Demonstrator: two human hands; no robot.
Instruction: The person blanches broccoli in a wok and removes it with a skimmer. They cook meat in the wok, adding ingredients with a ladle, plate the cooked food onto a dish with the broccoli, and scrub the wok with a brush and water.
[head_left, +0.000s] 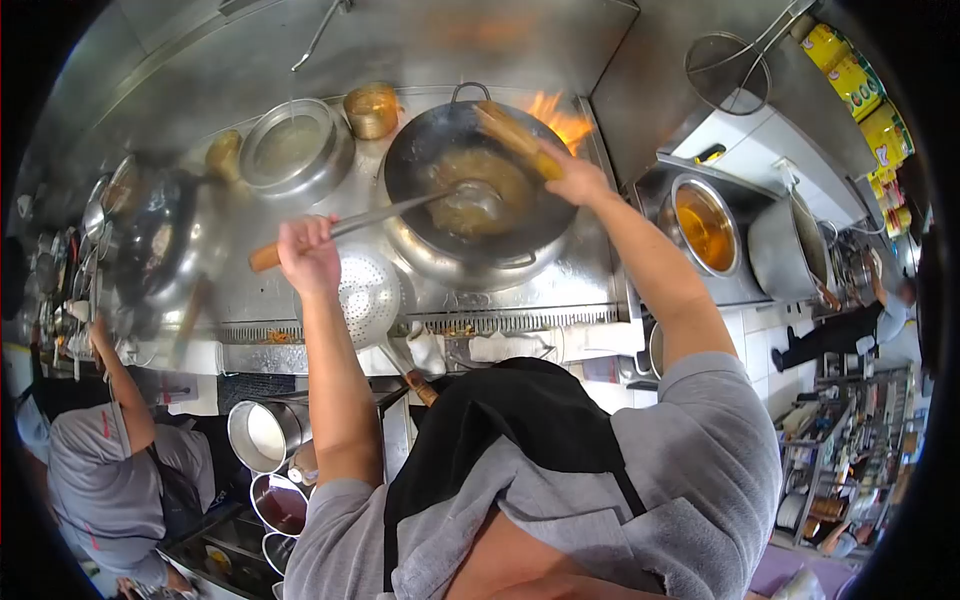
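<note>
My left hand (308, 255) is closed around the long handle of a ladle (390, 210), whose wooden end sticks out to the left. The ladle's bowl rests in brownish, murky liquid (500, 175) inside a black wok (410, 150). In my right hand (578, 182) is a bamboo wok brush (512, 132) with a yellow band, slanting over the wok's back right rim. Orange flames (562, 122) rise behind that rim. Below the ladle handle, near my left forearm, lies a perforated skimmer (365, 300).
A lidded-looking metal pot (335, 165) and a brass-coloured can (371, 110) stand at the back. To the right are a bowl of orange liquid (703, 228) and a large pot (785, 250). A co-worker (110, 470) stands at left by another wok (160, 235).
</note>
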